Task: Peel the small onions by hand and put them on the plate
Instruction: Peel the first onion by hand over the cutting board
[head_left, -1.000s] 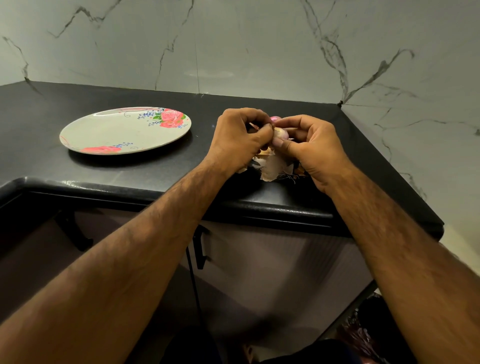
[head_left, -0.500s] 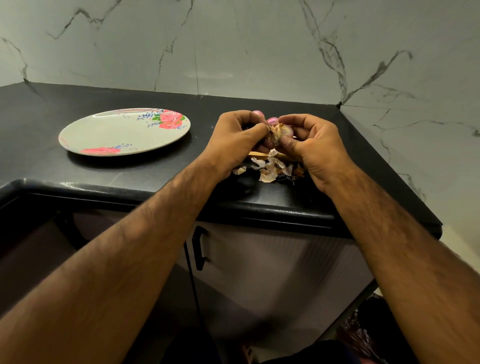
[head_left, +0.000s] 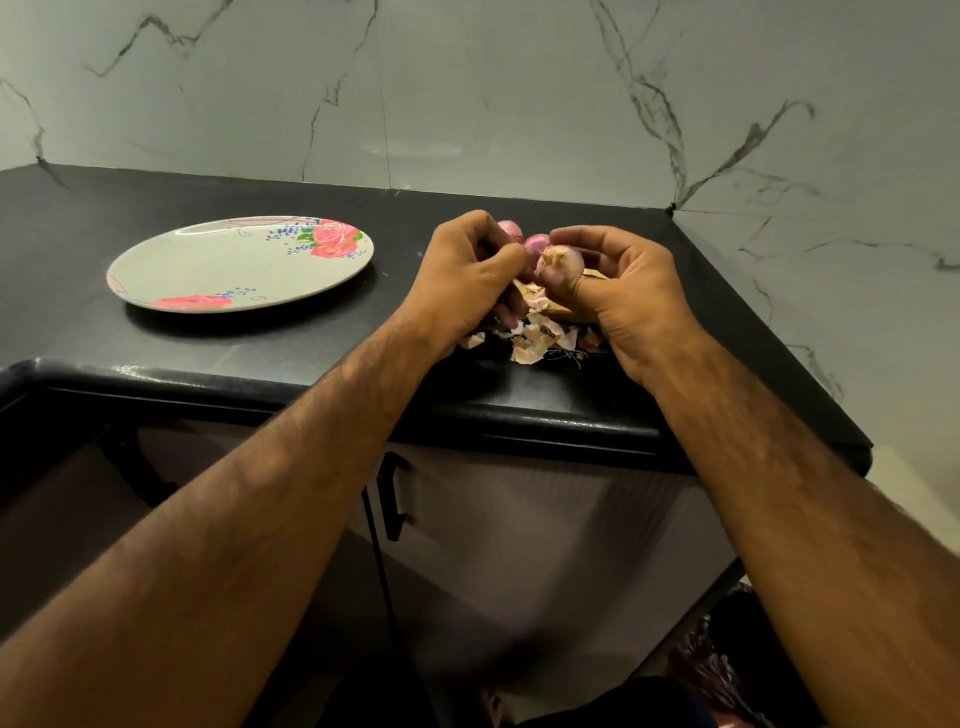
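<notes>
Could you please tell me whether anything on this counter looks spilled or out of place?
Only the papery onion skins: they lie scattered on the black countertop near its front edge, right of the plate. Nothing looks damaged.

Three onions (head_left: 535, 243), one plate (head_left: 208, 270) (floral)

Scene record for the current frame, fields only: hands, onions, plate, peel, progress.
right hand: grips a partly peeled onion between thumb and fingers
left hand: fingers curled right beside that onion; whether they pinch skin is hidden
spare onions: two pink ones behind the hands, partly hidden
plate: on the counter, left of the hands, no onion on it
peel scraps: loose pile on the counter under the hands
progress: peeling under way, nothing plated yet
</notes>
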